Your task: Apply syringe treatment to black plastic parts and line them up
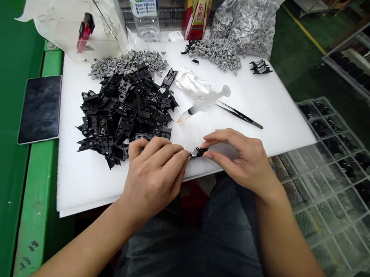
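Note:
Between my two hands, close to the front edge of the white foam board (275, 105), is a small black plastic part (199, 152) with a grey piece on it. My left hand (157, 170) has its fingers closed on the part's left end, hiding that end. On the right end, my right hand (240, 155) pinches with thumb and fingertips. A heap of black plastic parts (128, 109) lies just beyond my left hand. Past the held part rest a syringe (201, 106) with an orange tip, black tweezers (242, 116) and a crumpled white tissue (191, 82).
Small grey pieces are piled at the back (130, 62), with more in a clear bag (249, 26). A bottle (145, 13), a red-and-gold carton (198, 13) and a plastic container (68, 41) stand there. A tablet (40, 109) lies left; a divided tray (335, 225) sits lower right.

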`<action>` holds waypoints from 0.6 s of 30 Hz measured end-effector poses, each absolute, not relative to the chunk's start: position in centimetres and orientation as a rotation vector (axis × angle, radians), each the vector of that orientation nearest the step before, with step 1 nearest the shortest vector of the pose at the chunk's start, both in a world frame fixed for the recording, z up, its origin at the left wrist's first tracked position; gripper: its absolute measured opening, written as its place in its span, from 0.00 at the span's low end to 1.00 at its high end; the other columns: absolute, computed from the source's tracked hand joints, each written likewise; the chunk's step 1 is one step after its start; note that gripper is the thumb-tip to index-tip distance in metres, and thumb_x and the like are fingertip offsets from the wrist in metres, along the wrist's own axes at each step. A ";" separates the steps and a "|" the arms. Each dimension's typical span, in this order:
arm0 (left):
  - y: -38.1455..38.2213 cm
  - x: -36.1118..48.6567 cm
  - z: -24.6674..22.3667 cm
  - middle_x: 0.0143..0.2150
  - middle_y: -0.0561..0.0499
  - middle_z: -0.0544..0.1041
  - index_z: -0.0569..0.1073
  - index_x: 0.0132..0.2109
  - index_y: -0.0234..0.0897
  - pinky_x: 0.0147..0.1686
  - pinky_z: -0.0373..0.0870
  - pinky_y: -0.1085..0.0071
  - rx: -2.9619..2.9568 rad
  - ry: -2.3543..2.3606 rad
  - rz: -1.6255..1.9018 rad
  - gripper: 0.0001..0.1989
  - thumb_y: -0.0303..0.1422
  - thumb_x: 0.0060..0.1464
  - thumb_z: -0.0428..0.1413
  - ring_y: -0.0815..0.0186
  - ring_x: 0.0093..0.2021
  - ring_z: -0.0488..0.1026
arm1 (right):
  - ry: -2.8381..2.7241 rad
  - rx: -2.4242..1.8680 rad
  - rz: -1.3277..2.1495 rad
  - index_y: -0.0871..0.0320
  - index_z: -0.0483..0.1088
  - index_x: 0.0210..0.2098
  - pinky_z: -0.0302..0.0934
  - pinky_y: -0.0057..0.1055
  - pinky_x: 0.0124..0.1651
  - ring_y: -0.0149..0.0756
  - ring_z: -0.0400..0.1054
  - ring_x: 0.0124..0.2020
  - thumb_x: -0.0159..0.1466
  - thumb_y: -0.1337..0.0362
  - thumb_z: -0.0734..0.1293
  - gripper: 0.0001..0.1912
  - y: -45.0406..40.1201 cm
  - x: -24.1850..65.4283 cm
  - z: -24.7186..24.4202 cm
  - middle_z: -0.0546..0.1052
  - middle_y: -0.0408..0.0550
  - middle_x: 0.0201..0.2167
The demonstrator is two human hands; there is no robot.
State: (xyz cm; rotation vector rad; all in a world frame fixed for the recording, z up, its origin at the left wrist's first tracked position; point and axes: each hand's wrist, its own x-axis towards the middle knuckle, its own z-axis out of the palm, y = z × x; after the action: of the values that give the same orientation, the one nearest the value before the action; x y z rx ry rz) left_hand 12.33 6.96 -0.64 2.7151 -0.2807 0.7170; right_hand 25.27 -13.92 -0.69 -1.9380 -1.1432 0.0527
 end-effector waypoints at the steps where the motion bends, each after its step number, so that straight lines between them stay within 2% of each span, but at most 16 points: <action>1: 7.0 12.3 -0.7 0.48 0.52 0.86 0.77 0.51 0.39 0.49 0.60 0.53 2.718 -0.280 0.714 0.07 0.28 0.68 0.60 0.58 0.47 0.79 | -1.139 -1.939 0.053 0.53 0.75 0.55 0.72 0.39 0.57 0.38 0.80 0.49 0.71 0.64 0.74 0.14 -13.9 25.3 -0.7 0.85 0.46 0.45; 8: 6.9 12.3 -0.4 0.47 0.52 0.85 0.76 0.50 0.39 0.50 0.60 0.52 2.699 -0.292 0.690 0.06 0.28 0.67 0.61 0.57 0.47 0.79 | -1.244 -1.935 0.063 0.54 0.75 0.55 0.71 0.42 0.60 0.41 0.78 0.52 0.69 0.65 0.75 0.15 -13.9 25.3 -0.7 0.85 0.47 0.46; 12: 7.0 12.3 0.0 0.48 0.47 0.85 0.76 0.53 0.37 0.51 0.59 0.51 2.636 -0.313 0.719 0.09 0.31 0.67 0.61 0.53 0.51 0.79 | -1.297 -1.945 0.028 0.53 0.75 0.55 0.71 0.45 0.61 0.42 0.78 0.51 0.69 0.66 0.75 0.16 -15.5 26.3 0.9 0.85 0.47 0.46; 15: 7.1 12.5 -0.2 0.50 0.45 0.84 0.76 0.53 0.37 0.51 0.59 0.51 2.602 -0.306 0.754 0.09 0.29 0.68 0.59 0.52 0.52 0.78 | -1.111 -2.016 -0.110 0.51 0.77 0.54 0.73 0.44 0.58 0.43 0.79 0.51 0.69 0.65 0.75 0.14 -18.6 29.7 2.2 0.85 0.48 0.47; 18: 7.1 12.6 -0.3 0.48 0.47 0.83 0.76 0.50 0.38 0.52 0.59 0.52 2.574 -0.362 0.745 0.06 0.28 0.69 0.58 0.54 0.52 0.77 | -0.890 -2.209 -0.306 0.52 0.79 0.52 0.72 0.45 0.59 0.46 0.80 0.51 0.67 0.59 0.76 0.14 -21.8 35.5 2.5 0.85 0.50 0.48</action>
State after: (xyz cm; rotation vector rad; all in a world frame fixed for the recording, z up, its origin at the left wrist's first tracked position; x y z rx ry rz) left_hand 12.61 7.09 -0.33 2.5744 -0.3620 0.7454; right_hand 35.55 -21.84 2.54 -2.2090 -0.8899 -0.3062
